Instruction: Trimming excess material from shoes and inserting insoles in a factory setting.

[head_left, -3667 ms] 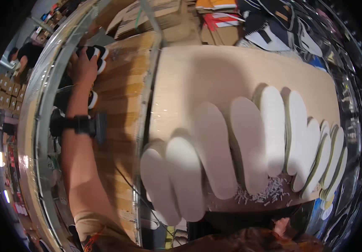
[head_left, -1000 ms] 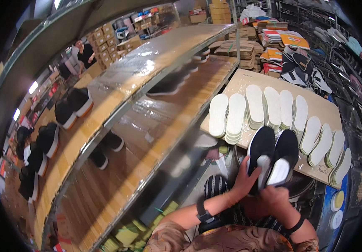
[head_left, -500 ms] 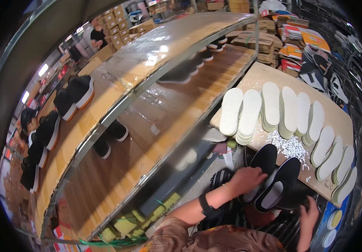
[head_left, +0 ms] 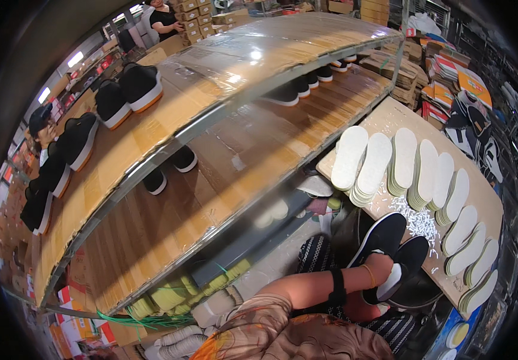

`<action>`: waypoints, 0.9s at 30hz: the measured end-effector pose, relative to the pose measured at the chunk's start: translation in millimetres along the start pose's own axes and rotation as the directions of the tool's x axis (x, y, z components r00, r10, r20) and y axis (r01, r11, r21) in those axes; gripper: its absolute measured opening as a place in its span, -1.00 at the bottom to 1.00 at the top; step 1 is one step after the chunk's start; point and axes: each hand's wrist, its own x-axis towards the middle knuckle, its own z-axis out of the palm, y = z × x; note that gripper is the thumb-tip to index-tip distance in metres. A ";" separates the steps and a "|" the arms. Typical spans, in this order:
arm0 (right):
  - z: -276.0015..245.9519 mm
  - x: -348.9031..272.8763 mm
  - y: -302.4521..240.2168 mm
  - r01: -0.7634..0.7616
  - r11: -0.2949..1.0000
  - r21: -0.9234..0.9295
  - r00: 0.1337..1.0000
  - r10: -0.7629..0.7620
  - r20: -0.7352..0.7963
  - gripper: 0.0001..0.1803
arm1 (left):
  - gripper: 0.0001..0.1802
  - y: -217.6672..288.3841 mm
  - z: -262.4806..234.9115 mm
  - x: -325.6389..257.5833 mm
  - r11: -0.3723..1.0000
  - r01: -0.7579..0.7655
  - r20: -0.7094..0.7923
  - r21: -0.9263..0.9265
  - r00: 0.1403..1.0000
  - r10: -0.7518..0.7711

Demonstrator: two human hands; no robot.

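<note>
The left hand [head_left: 380, 266] is reaching over 2 black slip-on shoes [head_left: 389, 231] by the tan board's [head_left: 404, 115] near edge; its fingers are hiding, so I cannot tell its grip, and the right hand isn't showing. White scraps [head_left: 421, 224] are lying beside the toes; a bump could be scattering them into the shoes.

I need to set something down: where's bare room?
Brown taped lower shelf, between its black shoes; tan flat board, behind its white insole stacks. Crowded: board's near edge, by white scraps, left hand and black slip-ons.
</note>
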 end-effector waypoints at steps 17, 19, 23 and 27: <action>9.4 -9.2 -31.1 0.383 0.790 0.479 0.888 -0.172 -0.426 -0.53 | -0.79 23.3 -3.0 7.1 0.959 0.084 0.057 0.271 0.993 -0.103; 4.7 -7.3 -32.4 0.429 0.746 0.509 0.865 -0.176 -0.470 -0.52 | -0.79 29.0 -2.2 7.9 0.957 0.073 0.069 0.280 0.993 -0.096; -8.8 -1.8 -52.0 0.525 0.641 0.560 0.808 -0.169 -0.564 -0.51 | -0.79 28.1 0.3 11.5 0.953 0.052 0.084 0.299 0.993 -0.081; -36.9 7.3 -57.6 0.619 0.543 0.567 0.732 -0.138 -0.667 -0.49 | -0.77 22.4 2.7 15.0 0.969 0.124 0.060 0.215 0.988 -0.139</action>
